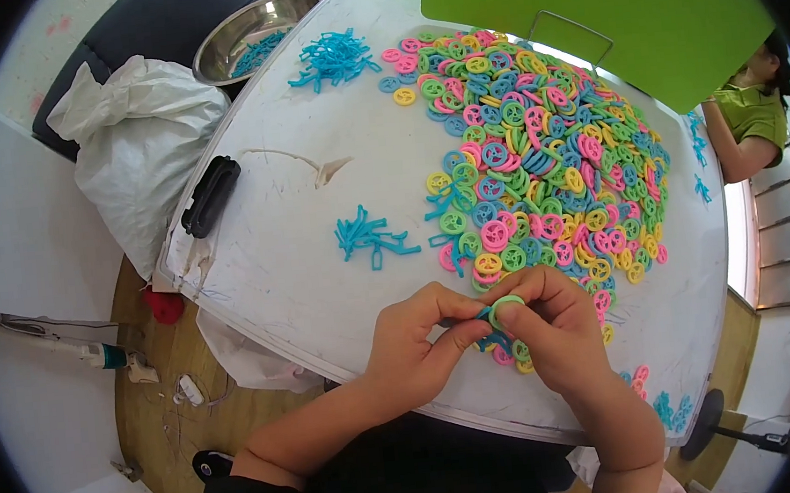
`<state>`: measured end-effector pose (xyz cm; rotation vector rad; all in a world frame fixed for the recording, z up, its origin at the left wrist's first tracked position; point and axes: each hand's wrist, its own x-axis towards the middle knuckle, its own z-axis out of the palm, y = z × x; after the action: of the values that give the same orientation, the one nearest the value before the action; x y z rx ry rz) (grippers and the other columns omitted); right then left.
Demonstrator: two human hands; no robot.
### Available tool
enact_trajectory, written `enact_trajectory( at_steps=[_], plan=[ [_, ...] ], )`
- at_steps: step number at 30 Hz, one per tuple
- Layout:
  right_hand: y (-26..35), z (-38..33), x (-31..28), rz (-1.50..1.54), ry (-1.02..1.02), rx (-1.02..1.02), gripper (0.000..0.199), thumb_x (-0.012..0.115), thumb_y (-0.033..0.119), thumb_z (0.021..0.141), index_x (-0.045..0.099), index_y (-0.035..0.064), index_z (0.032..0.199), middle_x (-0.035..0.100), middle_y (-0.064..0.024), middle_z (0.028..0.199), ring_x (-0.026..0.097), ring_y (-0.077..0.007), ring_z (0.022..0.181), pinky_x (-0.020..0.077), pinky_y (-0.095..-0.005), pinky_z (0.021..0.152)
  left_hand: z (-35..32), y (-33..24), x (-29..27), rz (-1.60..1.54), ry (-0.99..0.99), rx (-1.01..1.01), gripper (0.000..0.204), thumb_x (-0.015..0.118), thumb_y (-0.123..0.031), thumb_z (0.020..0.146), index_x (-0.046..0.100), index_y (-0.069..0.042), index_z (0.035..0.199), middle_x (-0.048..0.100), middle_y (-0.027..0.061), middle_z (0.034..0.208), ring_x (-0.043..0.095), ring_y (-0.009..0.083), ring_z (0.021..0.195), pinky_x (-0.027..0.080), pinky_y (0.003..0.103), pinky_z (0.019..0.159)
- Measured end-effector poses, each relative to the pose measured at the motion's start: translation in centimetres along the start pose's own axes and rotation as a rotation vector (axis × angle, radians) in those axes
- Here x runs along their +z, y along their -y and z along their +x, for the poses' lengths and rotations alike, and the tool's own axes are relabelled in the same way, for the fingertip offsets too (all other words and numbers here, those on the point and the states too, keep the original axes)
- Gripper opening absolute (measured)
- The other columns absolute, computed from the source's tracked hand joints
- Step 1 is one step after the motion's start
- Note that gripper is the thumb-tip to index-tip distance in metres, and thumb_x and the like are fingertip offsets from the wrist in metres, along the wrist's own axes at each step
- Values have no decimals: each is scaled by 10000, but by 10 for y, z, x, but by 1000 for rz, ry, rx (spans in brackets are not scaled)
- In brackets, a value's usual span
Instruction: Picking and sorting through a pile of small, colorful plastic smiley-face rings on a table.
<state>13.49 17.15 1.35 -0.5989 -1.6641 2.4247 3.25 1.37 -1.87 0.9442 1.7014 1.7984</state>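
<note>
- Spoked plastic wheels in pink, green, yellow and blue (536, 140) lie in a broad heap over the middle and right of the large white surface (309, 226), from the far edge down to the person's hands.
- Flat bright-green panel (581, 14) stands at the far right, beyond the heap; a thin metal wire loop (575, 26) shows against its lower part.
- Another person in a green short-sleeved top (759, 116) is at the far right, partly hidden by the panel.
- White woven sack (147, 155) slumps beside the left edge of the surface.
- Shiny round metal bowl (215, 48), far left, holds blue plastic pieces.
- Left hand (412, 339), at the near edge of the heap, has thumb and fingers pinched on a small blue plastic piece, mostly hidden.
- Right hand (560, 331), just beside it, has thumb and forefinger closed on a light-green plastic wheel.
- Black oblong plastic handle (212, 197) is at the surface's left edge.
- Loose blue plastic clusters lie left of the heap: one far (332, 59), one nearer (370, 234).
- Light-green plastic wheel (497, 308) is held between both hands, above the near end of the heap, close against the blue piece.
</note>
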Motion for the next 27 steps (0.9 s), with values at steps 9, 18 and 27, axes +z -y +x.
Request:
enact_trajectory(
  at_steps=[9, 18, 27],
  plan=[
    [1, 2, -4, -141, 19, 1, 78, 639, 69, 968, 633, -3, 997, 665, -85, 1005, 602, -100, 881, 493, -258, 770, 8, -2, -6, 511, 12, 380, 183, 795, -24, 817, 653, -34, 932, 701, 79, 892, 684, 172, 818, 518, 303, 709],
    [-7, -5, -8, -367, -42, -222, 241, 655, 10, 943, 648, -7, 1183, 655, -58, 979, 616, -101, 847, 497, -235, 728, 5, 2, -12, -20, 126, 29, 190, 698, 67, 877, 608, -10, 1025, 673, 88, 1001, 638, 154, 920, 498, 289, 833],
    [14, -2, 5, -863, 61, -544, 391, 743, -6, 852, 638, 23, 1227, 643, -80, 881, 606, -143, 747, 504, -272, 659, -2, 9, -17, -156, 75, 84, 230, 689, 98, 882, 586, -3, 1061, 661, 107, 1017, 631, 176, 945, 509, 313, 846]
  ],
)
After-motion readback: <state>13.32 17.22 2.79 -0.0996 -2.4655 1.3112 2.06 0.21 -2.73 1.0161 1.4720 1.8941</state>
